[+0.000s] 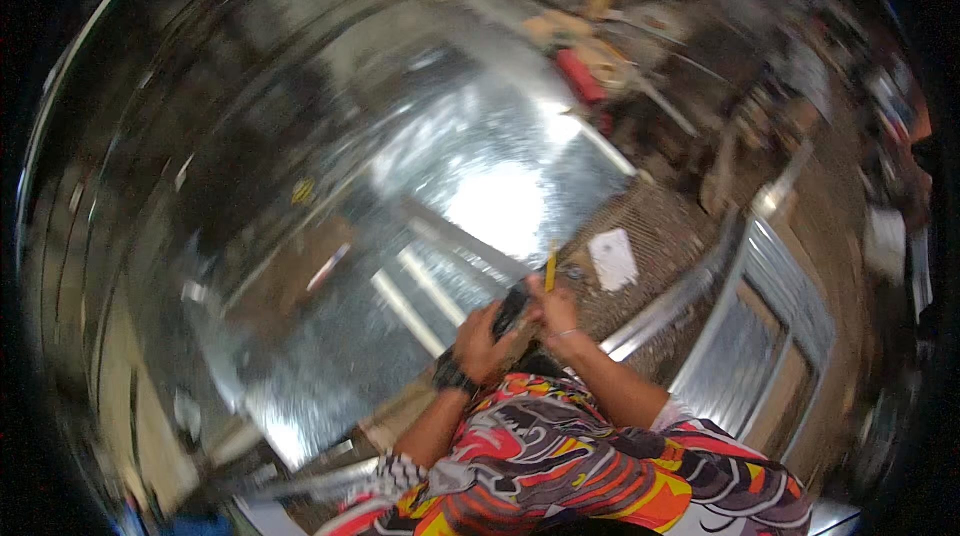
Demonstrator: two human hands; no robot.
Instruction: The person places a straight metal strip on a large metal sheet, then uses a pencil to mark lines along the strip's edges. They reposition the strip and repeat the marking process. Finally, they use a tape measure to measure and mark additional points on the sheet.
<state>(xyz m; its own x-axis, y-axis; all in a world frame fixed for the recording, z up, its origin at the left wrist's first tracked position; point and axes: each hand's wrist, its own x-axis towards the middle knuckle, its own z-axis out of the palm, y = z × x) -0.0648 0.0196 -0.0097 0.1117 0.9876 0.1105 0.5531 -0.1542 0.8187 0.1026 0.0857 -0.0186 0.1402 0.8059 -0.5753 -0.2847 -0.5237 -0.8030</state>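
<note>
A large shiny metal sheet [385, 206] lies flat in front of me. Over it stretches a long flat grey strip, like the blade of a try square [465, 244], whose near end meets a dark block [512, 309] at an angle. My left hand [482, 344] is closed on that dark block at the sheet's near edge. Right beside it, my right hand [553, 312] is closed with a slim yellow pencil [551, 264] sticking up from the fingers. Motion blur smears the fingertips, and whether the right hand also touches the block cannot be made out.
Two pale strips [410, 311] lie on the sheet, with a brown piece [300, 266] farther left. To the right are a white paper [613, 259] on a textured brown surface and a silvery metal frame [740, 356]. A red object [580, 76] sits among clutter beyond.
</note>
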